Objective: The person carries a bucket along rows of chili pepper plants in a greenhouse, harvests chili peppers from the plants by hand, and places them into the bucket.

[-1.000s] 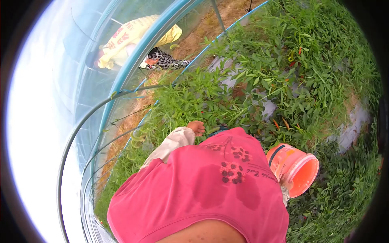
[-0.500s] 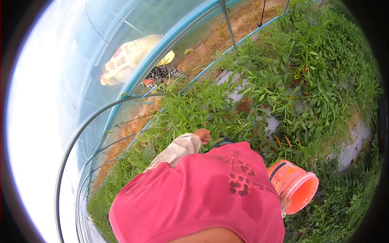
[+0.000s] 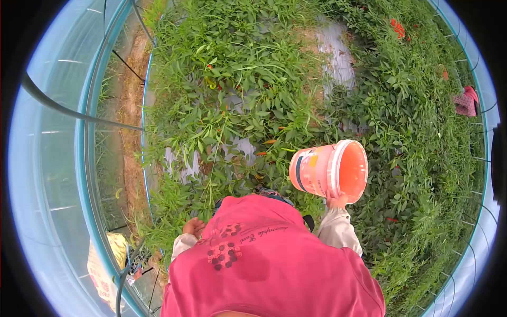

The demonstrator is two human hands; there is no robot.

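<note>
Right hand [image 3: 336,201]: gripped bucket [image 3: 312,173] by its rim | Bucket: lay sideways just beyond that hand; probably light, stiff, smooth; rim seemed the surest hold | Left hand [image 3: 194,227]: fingers curled, contents could not be told

A: What hems in your left hand [image 3: 194,227], lower left of centre?
B: Pepper plants [image 3: 203,140] above it, your pink shirt [image 3: 280,253] just to its right. A blue tube [image 3: 80,158] bounds the far left; a grey hoop pole [image 3: 84,115] crosses upper left.
A: And your right hand [image 3: 338,199]?
B: The plastic bucket [image 3: 311,171] it grips blocks the way above; mulch film [image 3: 336,58], upper right of centre, marks a gap between leafy rows.
</note>
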